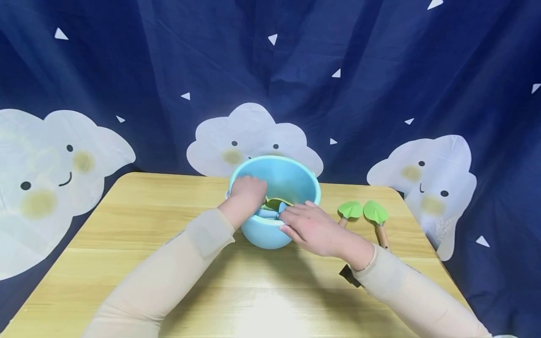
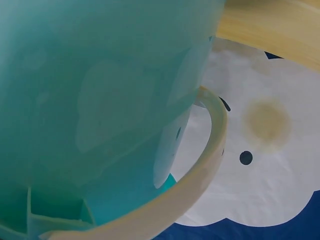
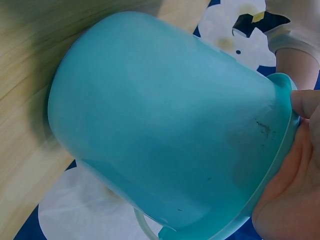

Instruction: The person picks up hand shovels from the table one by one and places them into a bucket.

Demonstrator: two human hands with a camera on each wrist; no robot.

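Note:
A light blue bucket (image 1: 264, 237) stands on the wooden table, its mouth towards me in the head view. My left hand (image 1: 250, 190) reaches over the left rim into it, fingers bent down; I cannot tell what they hold, as the bucket wall hides the fingertips. Inside lie a green-bladed piece (image 1: 275, 203) and a blue piece (image 1: 267, 213), both partly covered. My right hand (image 1: 314, 227) grips the near right rim, thumb outside and fingers over the edge, beside the blue piece. The right wrist view shows the thumb (image 3: 304, 102) against the rim.
Two small garden trowels with green blades, one (image 1: 350, 210) and another (image 1: 376, 213), lie right of the bucket. Their wooden handles point towards me. The bucket's pale carrying handle (image 2: 216, 130) hangs at its side. A dark blue curtain (image 1: 160, 56) with clouds hangs behind the table.

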